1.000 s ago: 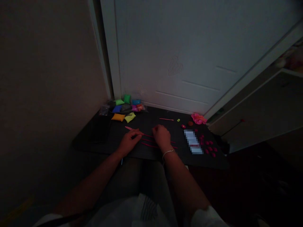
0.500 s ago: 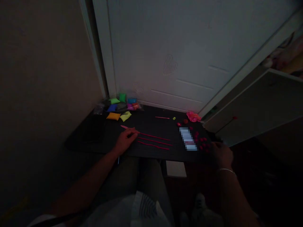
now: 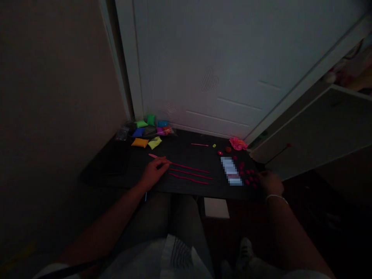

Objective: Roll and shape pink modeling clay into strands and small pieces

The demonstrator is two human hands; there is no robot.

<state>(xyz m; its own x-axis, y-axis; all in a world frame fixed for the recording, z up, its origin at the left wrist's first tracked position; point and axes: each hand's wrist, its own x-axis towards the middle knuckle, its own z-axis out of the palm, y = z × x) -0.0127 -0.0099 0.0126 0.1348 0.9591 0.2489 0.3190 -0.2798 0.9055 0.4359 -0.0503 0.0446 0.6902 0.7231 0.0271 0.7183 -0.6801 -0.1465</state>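
The scene is very dim. My left hand point(image 3: 154, 173) rests on a low black table point(image 3: 122, 176), fingers curled onto the left ends of three thin red clay strands point(image 3: 190, 173) lying side by side. A pink stick-like tool point(image 3: 154, 156) lies just beyond its fingertips. My right hand point(image 3: 269, 182), with a bracelet on the wrist, sits at the table's right edge beside a cluster of small red clay balls point(image 3: 249, 176). Its fingers are too dark to make out. A pixelated strip point(image 3: 231, 171) lies left of the balls.
Several coloured clay packets point(image 3: 147, 131) sit at the table's back left corner. A pink flower-like clay piece point(image 3: 238, 143) lies at the back right, with another thin pink stick point(image 3: 199, 145) and small bits nearby. A white door point(image 3: 221, 66) stands behind, a cabinet point(image 3: 314, 131) to the right.
My right hand left the red strands and swung out past the table's right edge, then came back slightly to the red balls. The left hand stayed on the strands.
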